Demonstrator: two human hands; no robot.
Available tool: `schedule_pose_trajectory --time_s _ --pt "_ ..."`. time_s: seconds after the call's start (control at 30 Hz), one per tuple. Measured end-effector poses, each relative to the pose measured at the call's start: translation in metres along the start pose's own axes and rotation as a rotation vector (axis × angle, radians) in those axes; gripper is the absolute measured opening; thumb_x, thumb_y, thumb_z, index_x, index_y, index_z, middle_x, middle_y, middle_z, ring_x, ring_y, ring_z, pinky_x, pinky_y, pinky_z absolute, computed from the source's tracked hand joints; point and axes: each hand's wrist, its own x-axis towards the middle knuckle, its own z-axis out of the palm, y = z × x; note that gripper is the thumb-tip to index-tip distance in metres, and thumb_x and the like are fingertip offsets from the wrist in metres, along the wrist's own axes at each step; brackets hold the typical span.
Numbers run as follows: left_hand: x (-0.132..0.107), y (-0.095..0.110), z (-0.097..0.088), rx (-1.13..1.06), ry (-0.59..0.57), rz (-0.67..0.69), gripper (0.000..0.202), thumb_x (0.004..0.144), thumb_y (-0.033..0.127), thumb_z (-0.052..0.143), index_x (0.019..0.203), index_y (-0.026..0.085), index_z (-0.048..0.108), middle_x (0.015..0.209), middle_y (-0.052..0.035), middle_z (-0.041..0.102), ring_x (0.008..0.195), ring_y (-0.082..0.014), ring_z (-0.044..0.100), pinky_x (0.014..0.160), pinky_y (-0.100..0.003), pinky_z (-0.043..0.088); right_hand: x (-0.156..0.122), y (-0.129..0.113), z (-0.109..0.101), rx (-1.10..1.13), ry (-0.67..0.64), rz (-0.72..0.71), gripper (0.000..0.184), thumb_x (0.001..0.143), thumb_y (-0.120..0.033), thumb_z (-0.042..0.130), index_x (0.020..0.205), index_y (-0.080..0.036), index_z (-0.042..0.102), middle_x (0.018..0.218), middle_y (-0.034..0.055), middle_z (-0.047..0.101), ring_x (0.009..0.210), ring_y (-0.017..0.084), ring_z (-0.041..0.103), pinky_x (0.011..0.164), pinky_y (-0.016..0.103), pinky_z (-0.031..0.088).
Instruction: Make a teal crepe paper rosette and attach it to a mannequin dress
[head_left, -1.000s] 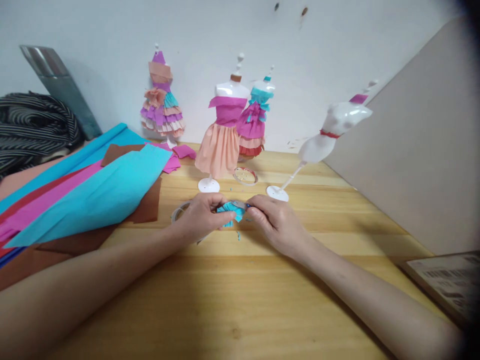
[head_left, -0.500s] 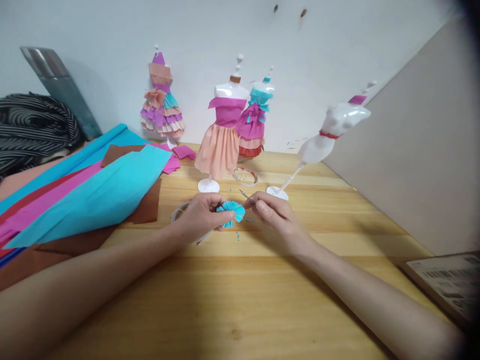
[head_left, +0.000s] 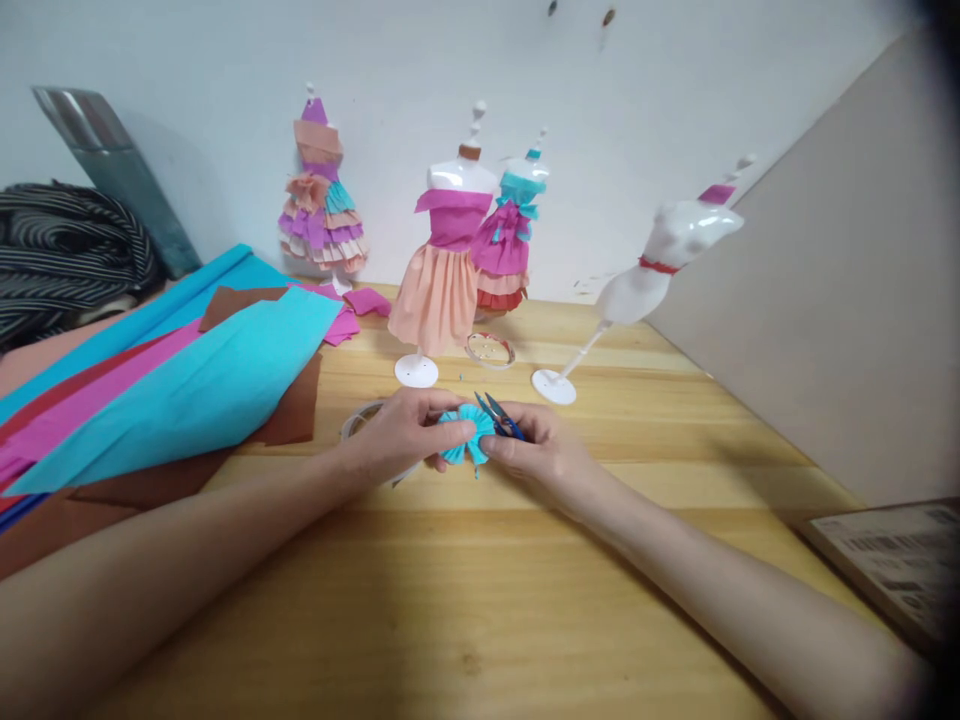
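Rosette (head_left: 478,416), round, pleated turquoise paper, between hands (head_left: 405,432); pointed scissors (head_left: 504,416) in right.

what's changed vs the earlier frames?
Right hand moved in leftward, its thumb now at the edge of the pleated cyan paper. It kept the scissors, first at the paper, then drawn back; their blades now look parted beside it. The paper has fanned out rounder. Nothing visibly let go.

Unchanged: left hand gripping the paper, the dress forms and the stacked sheets.
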Motion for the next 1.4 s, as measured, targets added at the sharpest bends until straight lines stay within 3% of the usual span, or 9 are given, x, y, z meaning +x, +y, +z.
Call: schedule_pose_trajectory --time_s 0.17,0.37,0.57,0.8,1.03,1.4 --pt "0.003 -0.007 -0.003 -0.225 0.018 0.025 0.049 0.076 0.059 0.065 0.087 0.011 0.065 0.069 -0.0043 0.063 0.057 -0.0128 0.059 0.049 -0.024 0.05 -0.001 0.004 0.001 0.028 0.037 0.005 0.017 0.072 -0.033 0.073 0.077 -0.017 0.069 0.073 0.0022 0.07 0.065 0.016 0.061 0.068 0.032 0.05" --pt "0.004 -0.006 -0.006 -0.095 -0.014 0.007 0.042 0.074 0.053 0.069 0.074 0.011 0.062 0.063 -0.0037 0.064 0.053 -0.0119 0.062 0.054 -0.023 0.051 -0.001 0.005 0.005 0.155 0.075 -0.055 0.023 0.074 -0.04 0.075 0.078 -0.018 0.07 0.073 0.0036 0.07 0.072 0.02 0.063 0.082 0.039 0.05" --pt "0.004 -0.002 -0.003 -0.092 0.016 -0.025 0.032 0.07 0.042 0.071 0.068 0.012 0.06 0.059 -0.0026 0.064 0.049 -0.0098 0.059 0.051 -0.022 0.05 -0.001 0.0 0.007 0.152 0.1 -0.041 0.028 0.07 -0.042 0.079 0.074 -0.017 0.066 0.066 0.0005 0.061 0.064 0.015 0.055 0.066 0.031 0.047" --pt "0.004 -0.003 0.0 -0.005 0.034 -0.051 0.024 0.069 0.036 0.068 0.067 0.013 0.061 0.057 -0.001 0.063 0.049 -0.0099 0.059 0.049 -0.021 0.049 0.002 0.009 0.003 0.151 0.236 -0.049 0.032 0.067 -0.042 0.079 0.067 -0.017 0.059 0.051 -0.0066 0.041 0.047 0.007 0.034 0.046 0.023 0.027" --pt "0.003 -0.003 0.002 -0.064 0.142 0.002 0.019 0.067 0.03 0.07 0.069 0.012 0.065 0.06 -0.0007 0.066 0.049 -0.0071 0.058 0.052 -0.019 0.05 -0.001 0.004 0.006 0.122 0.233 0.068 0.036 0.065 -0.044 0.079 0.066 -0.018 0.054 0.047 -0.0102 0.033 0.041 0.004 0.021 0.042 0.023 0.013" --pt "0.004 -0.003 0.0 -0.112 0.084 0.004 0.028 0.069 0.037 0.074 0.073 0.011 0.064 0.058 -0.0015 0.064 0.048 -0.0089 0.058 0.05 -0.02 0.048 -0.001 0.003 0.009 0.184 0.211 0.091 0.039 0.065 -0.045 0.08 0.067 -0.019 0.051 0.046 -0.0115 0.03 0.04 0.003 0.017 0.041 0.023 0.008"
